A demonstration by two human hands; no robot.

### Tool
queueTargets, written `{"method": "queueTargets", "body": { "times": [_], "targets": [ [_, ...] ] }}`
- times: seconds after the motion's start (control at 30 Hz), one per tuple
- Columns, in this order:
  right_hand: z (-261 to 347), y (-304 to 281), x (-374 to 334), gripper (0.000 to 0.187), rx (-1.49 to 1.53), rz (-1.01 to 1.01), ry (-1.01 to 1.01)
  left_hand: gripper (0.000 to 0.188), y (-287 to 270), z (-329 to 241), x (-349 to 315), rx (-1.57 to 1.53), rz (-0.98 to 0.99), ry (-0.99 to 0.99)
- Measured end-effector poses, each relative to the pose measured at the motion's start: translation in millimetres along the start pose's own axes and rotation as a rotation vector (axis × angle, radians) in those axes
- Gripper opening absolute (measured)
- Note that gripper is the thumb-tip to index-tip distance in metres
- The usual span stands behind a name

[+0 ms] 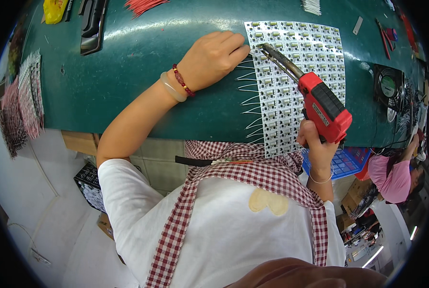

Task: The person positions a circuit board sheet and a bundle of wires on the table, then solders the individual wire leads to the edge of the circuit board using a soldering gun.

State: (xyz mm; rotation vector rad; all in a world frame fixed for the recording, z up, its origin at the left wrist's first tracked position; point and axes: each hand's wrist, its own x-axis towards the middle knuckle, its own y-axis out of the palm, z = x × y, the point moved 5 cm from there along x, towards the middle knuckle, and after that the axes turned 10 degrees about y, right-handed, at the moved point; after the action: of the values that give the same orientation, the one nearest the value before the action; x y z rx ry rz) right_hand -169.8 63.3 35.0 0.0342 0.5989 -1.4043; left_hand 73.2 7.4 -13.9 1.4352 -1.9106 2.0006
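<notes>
A red and black soldering gun (326,106) is in my right hand (318,145), fingers wrapped round its grip. Its dark tip is at the upper left edge of a white circuit board panel (275,111), which carries rows of small components. Close by that tip, my left hand (215,58) is closed in a pinch; what its fingertips hold is hidden. Thin white wires (251,99) stick out from the panel's left edge, below my left hand. The panel lies on a green tabletop (176,30) and its lower end reaches past the near edge.
Red wires (145,6) and white wires (311,6) lie at the far side. A black tool-like object (93,26) is at the far left; wired strips (30,96) hang over the left end. A black fan (389,86) and pliers (383,39) are right, near a person in pink (392,177).
</notes>
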Motion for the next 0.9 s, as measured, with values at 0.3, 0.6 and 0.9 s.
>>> {"method": "queueTargets", "body": {
  "times": [0.3,0.6,0.9],
  "targets": [
    [0.8,-1.1,-5.6,0.013,0.108,-0.008,0.046,0.019,1.3,-0.4,1.2,0.025,0.016,0.012],
    [-6.1,-2.5,-10.3,0.013,0.147,0.03,0.095,0.021,-0.3,-0.4,1.7,-0.012,0.004,0.052],
    [-10.2,-3.2,-13.0,0.012,0.086,0.002,0.079,0.021,-0.6,-2.6,4.1,-0.004,0.014,0.096]
  ]
}}
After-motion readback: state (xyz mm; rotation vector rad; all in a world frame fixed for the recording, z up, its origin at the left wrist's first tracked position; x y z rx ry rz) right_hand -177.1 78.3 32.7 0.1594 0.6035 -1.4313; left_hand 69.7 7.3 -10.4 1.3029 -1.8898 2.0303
